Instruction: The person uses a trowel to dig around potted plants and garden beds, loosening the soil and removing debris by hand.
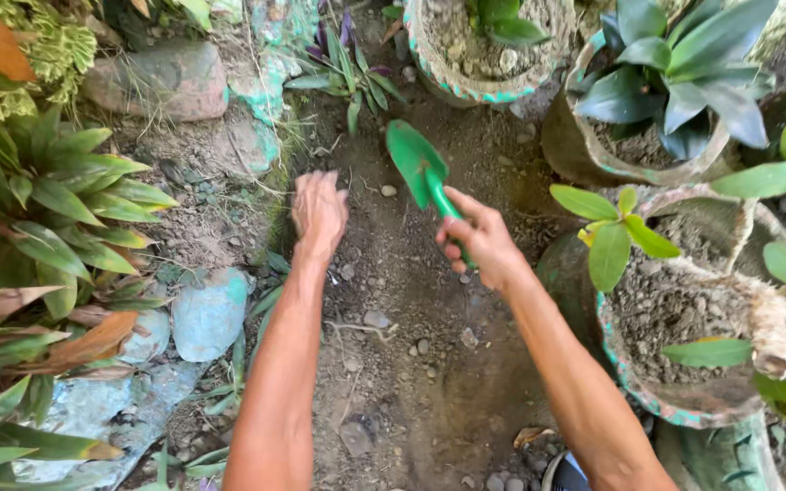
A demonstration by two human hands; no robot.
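Green trowel [418, 164] sits in the right hand's [479, 241] closed grip; left hand [318, 211] presses open-fingered into soil [393, 300].

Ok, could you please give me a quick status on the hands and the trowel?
Right hand grips green trowel, blade raised. Left hand on soil, empty. Pebbles scattered about.

Two bare arms, no sleeves

Both arms are thin and bare to the hands: left hand [318, 211], right hand [482, 241]. No gloves, rings or watch show.
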